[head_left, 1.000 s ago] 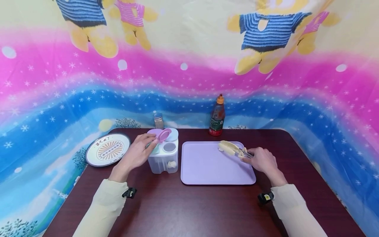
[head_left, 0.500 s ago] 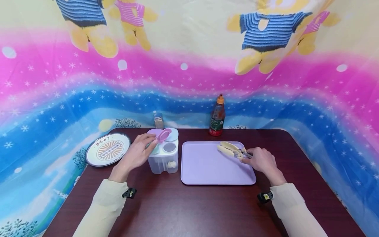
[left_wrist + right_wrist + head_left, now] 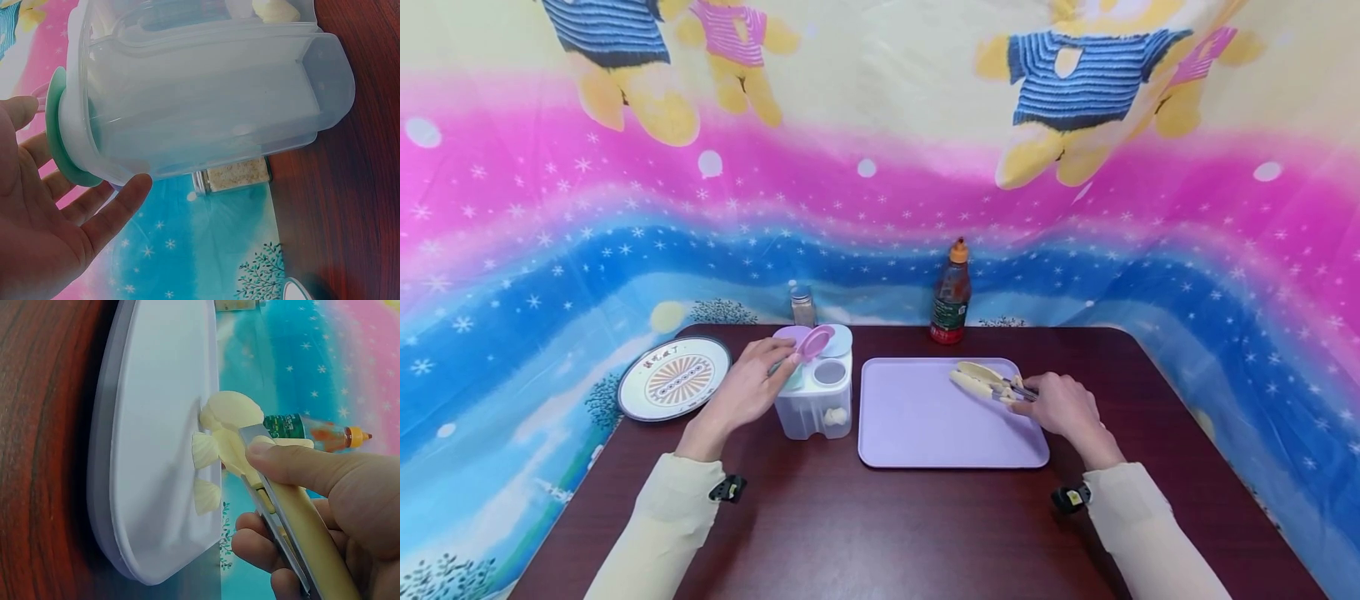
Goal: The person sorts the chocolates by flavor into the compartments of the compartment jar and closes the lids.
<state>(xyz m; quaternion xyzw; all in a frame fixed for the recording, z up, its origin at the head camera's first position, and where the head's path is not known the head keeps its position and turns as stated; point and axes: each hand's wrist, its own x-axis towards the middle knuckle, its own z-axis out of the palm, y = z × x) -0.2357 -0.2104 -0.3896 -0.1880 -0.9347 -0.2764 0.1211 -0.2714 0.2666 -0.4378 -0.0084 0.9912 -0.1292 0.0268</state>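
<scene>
My left hand (image 3: 752, 382) is at the top of a clear container (image 3: 812, 412) with round coloured lids. Its thumb and a finger pinch the raised pink lid (image 3: 815, 342), while the other fingers spread beside the green lid (image 3: 56, 128). Beneath the pink lid is a round opening (image 3: 829, 372). A small cream lump (image 3: 835, 416) shows low inside the container. My right hand (image 3: 1063, 407) grips cream-and-metal tongs (image 3: 977, 379) over the lilac tray (image 3: 917, 425). Two cream, shell-shaped pieces (image 3: 205, 450) lie by the tong heads in the right wrist view; whether the tongs hold one is unclear.
A sauce bottle (image 3: 951, 300) with an orange cap stands behind the tray. Behind the container is a small shaker jar (image 3: 802, 308). A patterned plate (image 3: 647, 392) lies at the table's left edge. A printed cloth (image 3: 865, 208) hangs around the dark table (image 3: 880, 533).
The tongs' heads have dipped slightly toward the near side and shifted a little left. My left hand and the pink lid have stayed in place.
</scene>
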